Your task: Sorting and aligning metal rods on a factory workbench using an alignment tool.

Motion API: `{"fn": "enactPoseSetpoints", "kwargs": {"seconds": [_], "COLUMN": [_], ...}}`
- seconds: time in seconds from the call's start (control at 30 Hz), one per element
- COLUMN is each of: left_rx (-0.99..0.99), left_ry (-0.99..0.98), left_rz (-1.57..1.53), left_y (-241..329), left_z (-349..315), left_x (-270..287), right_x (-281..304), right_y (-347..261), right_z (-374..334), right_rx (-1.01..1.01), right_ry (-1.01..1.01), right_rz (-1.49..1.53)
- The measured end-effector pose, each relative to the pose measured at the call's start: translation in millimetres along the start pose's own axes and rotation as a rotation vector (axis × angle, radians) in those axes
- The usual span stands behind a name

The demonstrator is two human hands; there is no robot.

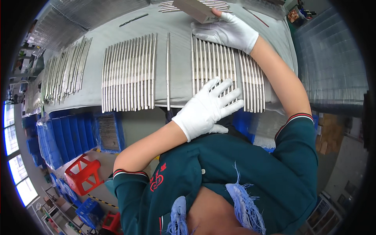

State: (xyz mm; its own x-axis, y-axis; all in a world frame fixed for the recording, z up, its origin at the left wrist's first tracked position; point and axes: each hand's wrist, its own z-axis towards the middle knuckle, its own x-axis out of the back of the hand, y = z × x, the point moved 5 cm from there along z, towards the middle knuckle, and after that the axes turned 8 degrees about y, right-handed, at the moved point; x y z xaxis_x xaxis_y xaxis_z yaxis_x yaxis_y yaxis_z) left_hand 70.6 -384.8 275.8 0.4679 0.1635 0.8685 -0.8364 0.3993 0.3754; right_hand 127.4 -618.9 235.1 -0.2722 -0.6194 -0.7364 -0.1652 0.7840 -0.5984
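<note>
My left hand (211, 105), in a white glove, lies with spread fingers over the near ends of a row of slim silver metal rods (214, 62). At the far end of that row my right hand (231, 33), also gloved, is closed on a grey-brown rectangular block (195, 11); its thumb tip shows bare through the glove. To the right sits another group of rods (253, 84), close beside the row. A single rod (168, 70) lies apart, left of my hands, and beyond it is a wider row of rods (129, 74).
A twist drill bit (133, 20) and a thin reddish stick (256, 17) lie toward the back of the grey-covered table (178, 29). More rods (64, 72) are heaped at far left. Below the table edge stand blue bins (66, 135) and a red stool (83, 174).
</note>
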Motion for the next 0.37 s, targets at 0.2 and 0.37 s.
{"fn": "enactPoseSetpoints", "kwargs": {"seconds": [0.2,0.37], "left_rx": [-0.024,0.037], "left_ry": [0.008,-0.035], "left_rz": [0.004,0.055], "left_y": [4,-4], "left_z": [8,-10], "left_x": [-5,9], "right_x": [7,-3], "right_y": [-4,4], "right_z": [-11,17], "right_rx": [0.056,0.077], "right_ry": [-0.006,-0.105], "right_rz": [-0.043,-0.092]}}
